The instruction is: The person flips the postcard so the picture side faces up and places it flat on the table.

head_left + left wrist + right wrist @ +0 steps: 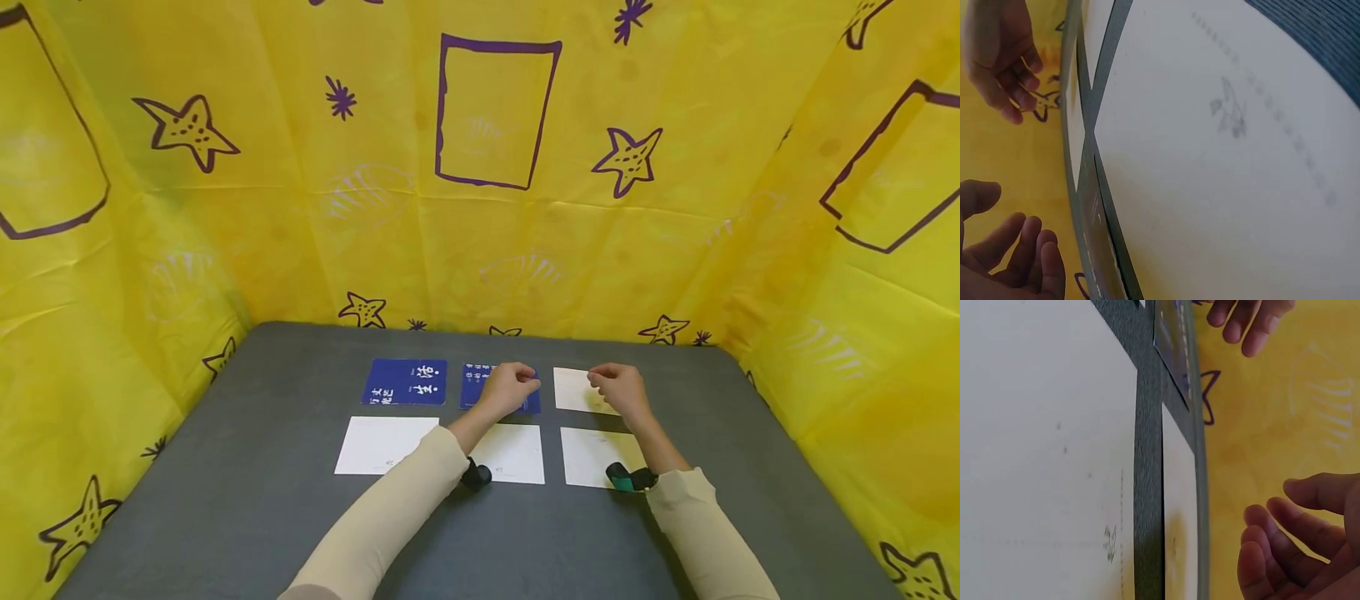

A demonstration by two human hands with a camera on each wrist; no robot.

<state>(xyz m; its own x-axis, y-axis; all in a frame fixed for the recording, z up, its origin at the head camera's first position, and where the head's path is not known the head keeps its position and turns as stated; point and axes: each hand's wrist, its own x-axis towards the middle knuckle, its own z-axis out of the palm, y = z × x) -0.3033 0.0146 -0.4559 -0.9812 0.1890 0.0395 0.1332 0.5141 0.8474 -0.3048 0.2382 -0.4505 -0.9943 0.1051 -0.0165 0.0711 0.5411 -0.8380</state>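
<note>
Six cards lie in two rows on the table. My left hand (pixel 507 388) is over the blue card (pixel 471 390) in the middle of the back row, covering part of it. Over the white card (pixel 572 392) at the back right is my right hand (pixel 622 388). In the left wrist view the left hand's (pixel 1013 262) thumb stands apart from loosely bent fingers, with nothing between them. The right wrist view shows the right hand (pixel 1304 544) likewise empty, its fingers relaxed. Another blue card (pixel 392 382) with white characters lies at the back left.
In the front row lie three white cards, at left (pixel 378 440), middle (pixel 521 450) and right (pixel 588 450); the forearms pass above them. A grey table (pixel 225 500) carries everything. Yellow cloth (pixel 285 167) with purple drawings stands behind and on both sides.
</note>
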